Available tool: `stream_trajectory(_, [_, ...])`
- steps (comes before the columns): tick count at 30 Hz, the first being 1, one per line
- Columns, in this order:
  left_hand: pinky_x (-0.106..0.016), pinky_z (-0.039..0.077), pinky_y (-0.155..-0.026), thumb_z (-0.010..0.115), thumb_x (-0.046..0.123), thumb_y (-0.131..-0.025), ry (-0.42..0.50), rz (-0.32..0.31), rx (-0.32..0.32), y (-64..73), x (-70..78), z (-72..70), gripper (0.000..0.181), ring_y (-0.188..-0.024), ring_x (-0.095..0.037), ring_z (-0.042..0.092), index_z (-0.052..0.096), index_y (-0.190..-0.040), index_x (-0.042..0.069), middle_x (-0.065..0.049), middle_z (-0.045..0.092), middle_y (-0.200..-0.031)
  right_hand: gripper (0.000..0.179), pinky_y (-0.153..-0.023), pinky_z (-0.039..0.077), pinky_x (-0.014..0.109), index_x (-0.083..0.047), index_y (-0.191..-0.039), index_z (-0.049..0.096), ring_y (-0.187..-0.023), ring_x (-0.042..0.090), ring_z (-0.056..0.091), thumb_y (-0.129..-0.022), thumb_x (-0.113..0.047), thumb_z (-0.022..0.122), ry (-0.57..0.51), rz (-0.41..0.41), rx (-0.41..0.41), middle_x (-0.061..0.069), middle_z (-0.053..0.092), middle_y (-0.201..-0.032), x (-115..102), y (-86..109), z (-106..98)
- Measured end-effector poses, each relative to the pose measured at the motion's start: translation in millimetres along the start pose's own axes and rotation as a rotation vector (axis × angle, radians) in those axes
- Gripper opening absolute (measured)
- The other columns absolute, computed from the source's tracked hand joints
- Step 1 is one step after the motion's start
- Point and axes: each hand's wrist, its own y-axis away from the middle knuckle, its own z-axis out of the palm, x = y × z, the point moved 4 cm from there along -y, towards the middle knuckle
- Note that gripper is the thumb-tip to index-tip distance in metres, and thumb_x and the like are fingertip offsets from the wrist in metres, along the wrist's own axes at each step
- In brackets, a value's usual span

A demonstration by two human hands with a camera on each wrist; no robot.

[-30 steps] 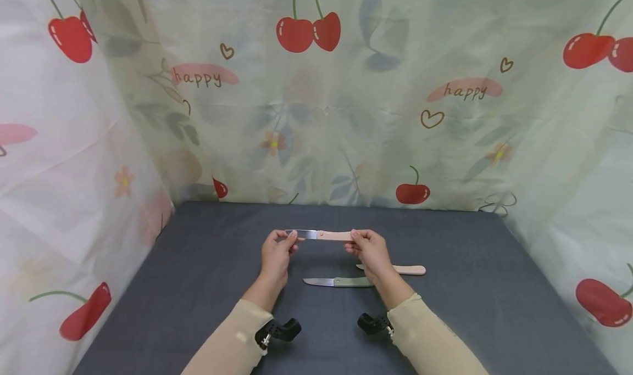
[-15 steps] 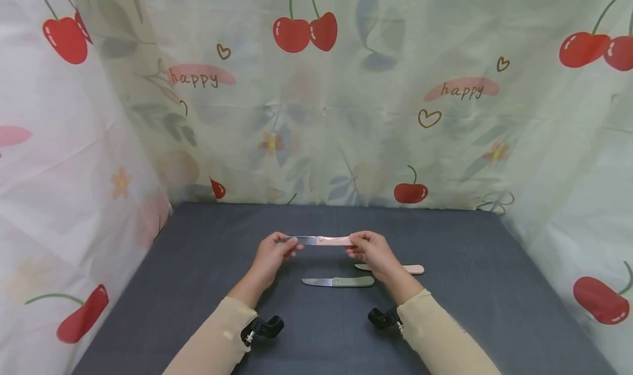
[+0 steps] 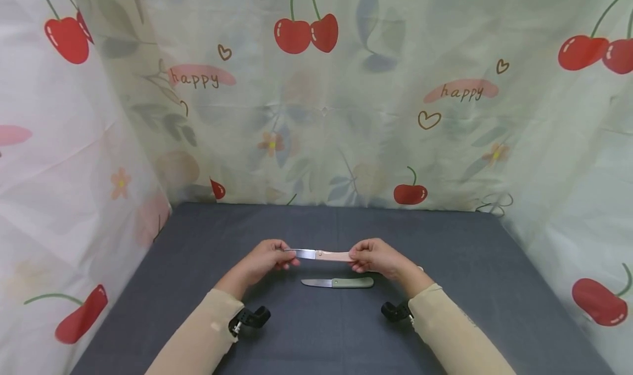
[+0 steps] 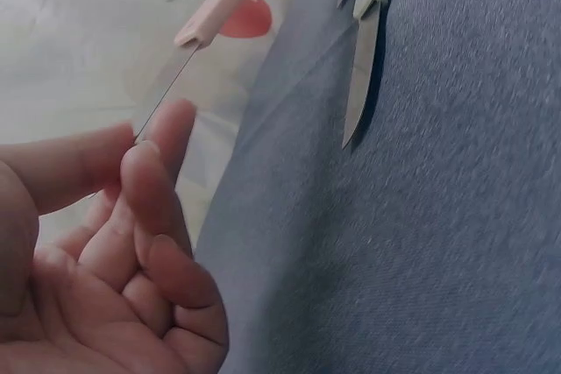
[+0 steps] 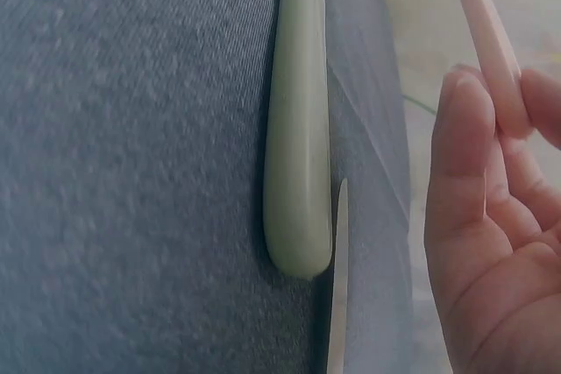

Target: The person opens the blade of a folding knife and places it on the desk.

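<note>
Between both hands, a knife with a pale pink handle (image 3: pixel 333 256) is held level above the table. My left hand (image 3: pixel 267 258) pinches the tip end of its blade between thumb and fingers, as the left wrist view shows closely at the blade (image 4: pixel 166 89). At the other side, my right hand (image 3: pixel 381 257) pinches the end of the handle (image 5: pixel 495 50). Just nearer to me, a green-handled knife (image 3: pixel 352 283) lies flat, blade to the left. A second pink-handled knife is mostly hidden behind my right hand; its blade (image 5: pixel 339 278) shows in the right wrist view.
A dark grey cloth (image 3: pixel 316 331) covers the table. Curtains with cherry prints (image 3: pixel 306 144) hang at the back and both sides. A black wrist camera mount (image 3: pixel 249 317) sits on the left sleeve, and another mount (image 3: pixel 395 312) on the right one.
Both hands have come lower and nearer to me with the pink-handled knife, and the forearms have spread apart. My right hand now covers most of the second pink-handled knife.
</note>
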Motion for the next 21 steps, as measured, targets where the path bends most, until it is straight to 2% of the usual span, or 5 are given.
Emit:
stream_trajectory(6, [-0.030, 0.039, -0.067, 0.066, 0.014, -0.097, -0.062, -0.046, -0.041, 2.9, -0.2, -4.4, 0.014, -0.066, -0.012, 0.055, 0.062, -0.088, 0.005, -0.004, 0.075, -0.083, 0.018, -0.068, 0.057, 0.028, 0.010, -0.108, 0.065, -0.072, 0.013, 0.066, -0.098, -0.005, 0.062, 0.047, 0.043, -0.043, 0.010, 0.069, -0.085, 0.8, 0.0, -0.3])
stream_trajectory(11, [-0.030, 0.041, -0.068, 0.066, 0.016, -0.097, -0.099, -0.075, -0.034, 3.8, -2.8, -6.7, 0.015, -0.068, -0.012, 0.056, 0.063, -0.089, 0.004, -0.006, 0.075, -0.086, 0.020, -0.068, 0.057, 0.029, 0.012, -0.110, 0.064, -0.071, 0.013, 0.066, -0.099, -0.004, 0.062, 0.072, 0.046, -0.052, 0.012, 0.069, -0.086, -0.4, -1.0, 0.5])
stream_trajectory(16, [-0.030, 0.042, -0.067, 0.064, 0.016, -0.098, -0.125, -0.099, 0.028, 2.7, -9.0, -10.8, 0.014, -0.069, -0.012, 0.057, 0.066, -0.091, 0.004, -0.003, 0.074, -0.084, 0.021, -0.068, 0.057, 0.029, 0.013, -0.111, 0.064, -0.071, 0.012, 0.066, -0.098, -0.004, 0.062, 0.079, 0.032, -0.018, 0.013, 0.070, -0.087, -0.9, -4.2, 6.3])
stream_trajectory(21, [-0.027, 0.041, -0.062, 0.064, 0.015, -0.098, -0.172, -0.139, 0.133, 2.7, -15.8, -17.7, 0.015, -0.063, -0.009, 0.056, 0.066, -0.088, 0.004, -0.001, 0.073, -0.078, 0.017, -0.067, 0.059, 0.033, 0.009, -0.104, 0.069, -0.067, 0.013, 0.067, -0.096, -0.006, 0.067, 0.142, 0.041, 0.115, 0.013, 0.071, -0.084, -1.6, -13.5, 15.9])
